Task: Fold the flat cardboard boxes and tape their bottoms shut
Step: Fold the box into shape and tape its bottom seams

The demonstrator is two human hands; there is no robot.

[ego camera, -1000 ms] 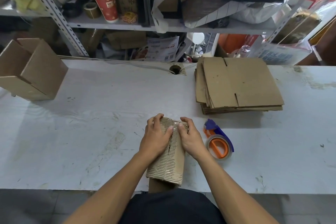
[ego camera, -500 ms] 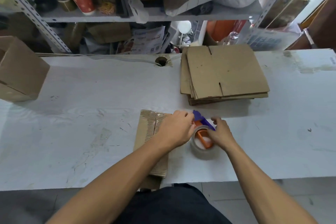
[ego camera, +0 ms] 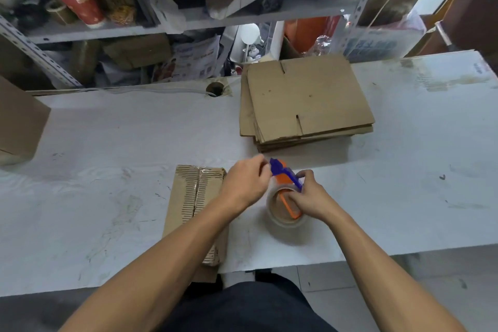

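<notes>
Both hands, off the folded brown cardboard box [ego camera: 198,205] since a second ago, now grasp the orange-and-blue tape dispenser [ego camera: 287,197] just right of it: left hand [ego camera: 246,183] pinching its tip, right hand [ego camera: 307,197] gripping the roll.

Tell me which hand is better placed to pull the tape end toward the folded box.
Probably the left hand: it pinches at the purple cutter end of the tape dispenser, right beside the folded box. The right hand grips the roll, steadying it.

A folded brown box [ego camera: 198,205] lies beside clear tape [ego camera: 287,209], flat cardboard stack [ego camera: 307,105] behind.
</notes>
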